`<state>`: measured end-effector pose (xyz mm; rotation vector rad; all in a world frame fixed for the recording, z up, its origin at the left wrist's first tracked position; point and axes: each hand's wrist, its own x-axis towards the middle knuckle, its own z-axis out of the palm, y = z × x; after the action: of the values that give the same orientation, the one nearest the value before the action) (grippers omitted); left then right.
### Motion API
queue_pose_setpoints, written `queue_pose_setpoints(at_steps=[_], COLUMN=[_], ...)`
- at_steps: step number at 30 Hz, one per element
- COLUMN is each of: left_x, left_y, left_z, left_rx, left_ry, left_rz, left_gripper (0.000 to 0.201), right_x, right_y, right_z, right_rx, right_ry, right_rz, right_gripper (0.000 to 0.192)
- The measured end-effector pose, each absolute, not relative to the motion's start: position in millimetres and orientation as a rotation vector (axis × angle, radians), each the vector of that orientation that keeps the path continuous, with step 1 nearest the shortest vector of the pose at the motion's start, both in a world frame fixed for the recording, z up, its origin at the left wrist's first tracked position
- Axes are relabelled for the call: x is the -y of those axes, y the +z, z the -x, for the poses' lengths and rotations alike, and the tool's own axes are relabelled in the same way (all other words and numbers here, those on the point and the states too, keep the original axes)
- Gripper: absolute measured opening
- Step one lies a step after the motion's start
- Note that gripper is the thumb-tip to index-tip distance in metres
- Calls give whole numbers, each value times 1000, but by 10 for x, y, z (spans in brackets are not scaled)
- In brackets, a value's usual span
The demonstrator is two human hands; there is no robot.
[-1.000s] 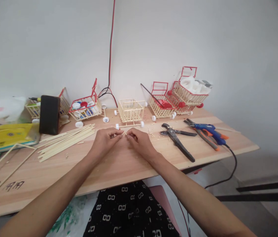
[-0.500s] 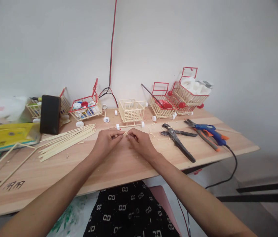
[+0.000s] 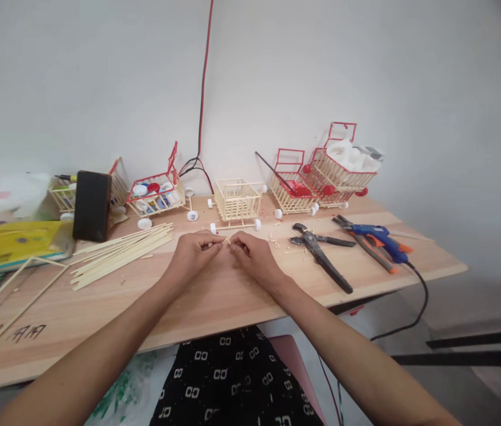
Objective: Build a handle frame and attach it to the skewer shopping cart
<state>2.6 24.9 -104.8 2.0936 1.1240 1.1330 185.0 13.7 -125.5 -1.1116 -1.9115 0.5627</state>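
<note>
Handwritten scrawl (image 3: pixel 10 332) on table (image 3: pixel 215 299)

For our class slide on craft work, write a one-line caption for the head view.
Left hand and right hand pinch a short wooden stick before an unpainted stick cart on the wooden table.

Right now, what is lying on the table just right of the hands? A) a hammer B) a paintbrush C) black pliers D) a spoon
C: black pliers lie flat on the table, right of the right hand, with the blue glue gun beyond them.
</note>
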Motion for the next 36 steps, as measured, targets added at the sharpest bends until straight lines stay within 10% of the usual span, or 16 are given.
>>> queue_pose_setpoints(at_steps=[36], left_x=[-365], left_y=[-963], left_z=[123], left_rx=[-1288], left_ry=[1214], left_rz=[-2094], left_gripper=[18], right_x=[-503], right_y=[-1159], right_z=[-1756], right_rx=[2061], right_ry=[496], right_rz=[961], right_gripper=[8])
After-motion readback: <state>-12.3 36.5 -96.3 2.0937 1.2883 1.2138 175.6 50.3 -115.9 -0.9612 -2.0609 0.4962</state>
